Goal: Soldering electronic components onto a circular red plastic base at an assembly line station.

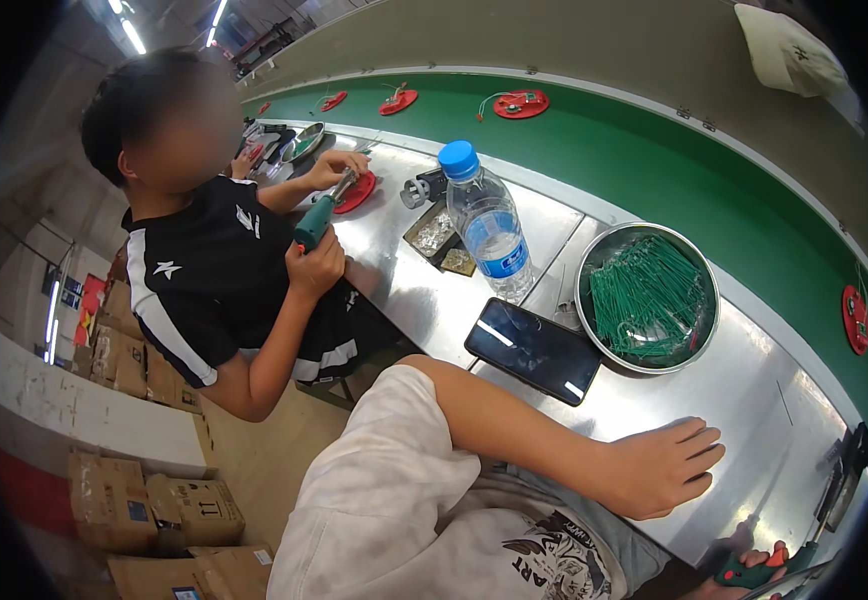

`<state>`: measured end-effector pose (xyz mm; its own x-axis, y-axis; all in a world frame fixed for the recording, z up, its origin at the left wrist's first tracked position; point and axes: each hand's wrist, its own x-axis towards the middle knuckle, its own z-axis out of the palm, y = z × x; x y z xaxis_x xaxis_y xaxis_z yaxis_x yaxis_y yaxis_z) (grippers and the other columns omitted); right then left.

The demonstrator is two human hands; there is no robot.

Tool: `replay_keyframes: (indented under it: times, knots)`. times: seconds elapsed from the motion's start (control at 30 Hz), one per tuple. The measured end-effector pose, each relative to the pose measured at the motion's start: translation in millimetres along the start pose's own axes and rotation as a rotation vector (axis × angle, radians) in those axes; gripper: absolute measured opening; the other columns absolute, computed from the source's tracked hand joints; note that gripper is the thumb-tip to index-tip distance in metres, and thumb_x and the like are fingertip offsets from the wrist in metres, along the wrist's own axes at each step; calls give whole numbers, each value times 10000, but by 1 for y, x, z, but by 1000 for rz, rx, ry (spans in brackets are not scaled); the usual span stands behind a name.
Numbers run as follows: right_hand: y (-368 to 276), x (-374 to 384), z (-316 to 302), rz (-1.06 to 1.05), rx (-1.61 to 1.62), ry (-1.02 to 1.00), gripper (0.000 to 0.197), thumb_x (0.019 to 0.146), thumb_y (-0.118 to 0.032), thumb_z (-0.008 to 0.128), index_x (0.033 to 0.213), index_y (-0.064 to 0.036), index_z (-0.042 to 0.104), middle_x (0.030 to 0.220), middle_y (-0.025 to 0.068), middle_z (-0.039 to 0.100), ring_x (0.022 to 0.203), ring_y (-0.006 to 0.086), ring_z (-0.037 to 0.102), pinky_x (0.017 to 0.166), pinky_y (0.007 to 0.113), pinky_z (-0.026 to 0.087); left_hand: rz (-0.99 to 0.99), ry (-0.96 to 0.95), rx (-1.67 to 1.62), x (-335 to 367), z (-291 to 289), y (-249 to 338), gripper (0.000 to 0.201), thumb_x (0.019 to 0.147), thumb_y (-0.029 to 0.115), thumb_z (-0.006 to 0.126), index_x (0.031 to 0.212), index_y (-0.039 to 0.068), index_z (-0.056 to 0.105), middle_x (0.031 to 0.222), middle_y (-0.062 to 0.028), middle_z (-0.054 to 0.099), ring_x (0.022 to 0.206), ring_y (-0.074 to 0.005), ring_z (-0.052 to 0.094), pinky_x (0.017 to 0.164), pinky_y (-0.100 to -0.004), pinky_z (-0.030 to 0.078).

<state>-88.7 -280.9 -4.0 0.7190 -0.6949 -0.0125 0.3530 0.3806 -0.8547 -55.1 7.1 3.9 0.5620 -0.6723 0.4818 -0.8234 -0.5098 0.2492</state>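
OK, closest in: L hand (666, 467) lies palm-down over the metal bench (754, 385), fingers loosely bent and a bit apart, nothing in it that I can see. R hand (756, 559), low at the far R, is wrapped round the green grip of an iron (746, 574); its tip's lost in dark clutter, so can't tell if it's touching anything. Step? Looks like a lull btwn joints, I'd say: iron ready, no workpiece showing under it. Next move prob. calls for L hand to fetch a piece, e.g. one of the green wires (644, 290) heaped in the steel bowl (709, 325) just beyond, w/ fingers kept clear of the tip. Phone (534, 350) lies flat beside the bowl; bottle (494, 232) stands upright behind it, blue cap on. Over L, a co-worker (224, 275) has a matching tool (316, 222) up at a red disc (358, 193), both hands busy. More discs (521, 104) sit along the green ledge (634, 140) at the back, one out far R.
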Motion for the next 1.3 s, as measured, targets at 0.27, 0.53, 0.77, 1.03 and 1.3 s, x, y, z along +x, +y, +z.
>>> replay_keyframes:
  times: [0.27,0.53,0.77,1.03,1.3]
  knots:
    - [8,9,-15,5,-8,-59,399,959,-393,560,985,0,614,750,84,572,490,189,504,441,290,409,5,14,38,-3,2,4,527,736,317,697,1059,-92,618,1301,-337,540,1252,-463,493,1070,-559,362]
    - [7,6,1,83,523,-530,375,948,-383,585,974,-10,618,783,69,581,507,173,491,451,275,402,-11,-4,34,-2,-2,5,544,744,321,697,1084,-95,611,1306,-332,545,1252,-461,503,1069,-560,368]
    - [10,13,-15,29,-3,-153,351,937,-375,610,969,-25,616,838,71,597,520,162,488,458,267,402,7,18,35,-1,1,3,542,755,326,694,1091,-92,618,1300,-326,552,1249,-459,504,1064,-557,374]
    - [-5,-5,2,44,-220,12,468,1070,-366,446,1186,55,615,646,25,494,607,108,462,594,226,367,6,-30,11,4,1,5,466,763,286,692,1049,-78,633,1261,-311,572,1202,-446,528,1026,-537,402]
    - [10,0,-14,40,-67,-316,398,1065,-336,427,1135,20,590,744,51,561,572,112,482,548,251,397,1,432,340,10,-76,-87,207,705,86,698,901,19,687,950,-150,672,930,-344,624,820,-486,489]
